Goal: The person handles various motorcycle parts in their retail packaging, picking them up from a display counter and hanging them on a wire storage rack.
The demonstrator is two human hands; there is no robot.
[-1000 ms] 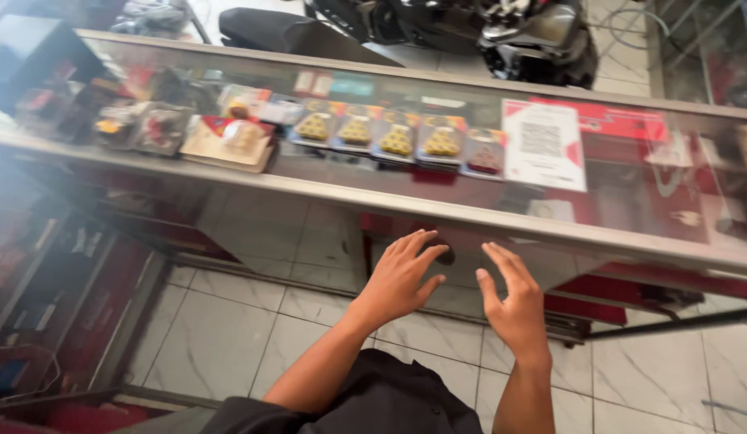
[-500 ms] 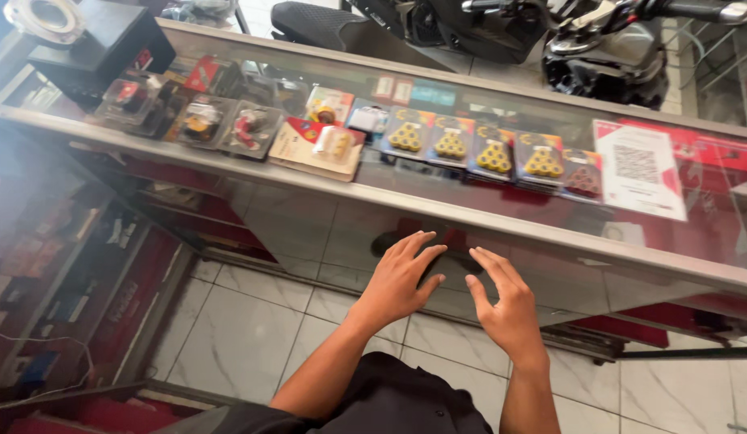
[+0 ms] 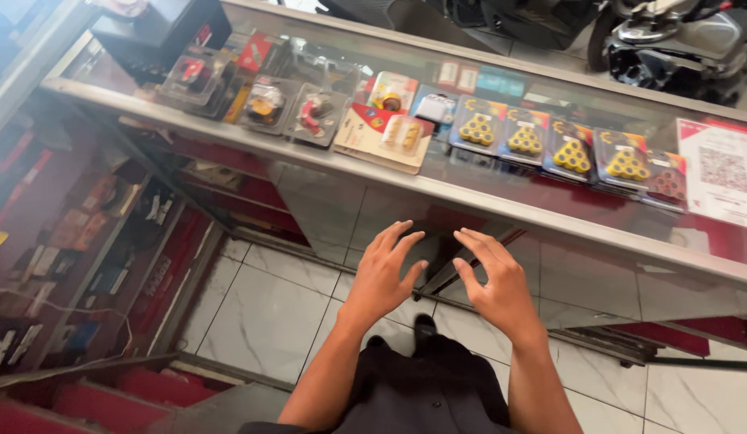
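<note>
Both hands (image 3: 442,277) empty, fingers spread, prob. near glass counter (image 3: 502,205).

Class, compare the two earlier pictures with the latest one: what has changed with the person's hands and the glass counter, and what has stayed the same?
The left hand and right hand have drawn closer together, fingers still spread, holding nothing. The view has shifted, so the glass counter sits further right in the picture. The yellow packets and other packaged goods under the glass lie as before; nothing was picked up or let go.

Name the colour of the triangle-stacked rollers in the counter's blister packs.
Yellow rollers, clearest in the head view.
</note>
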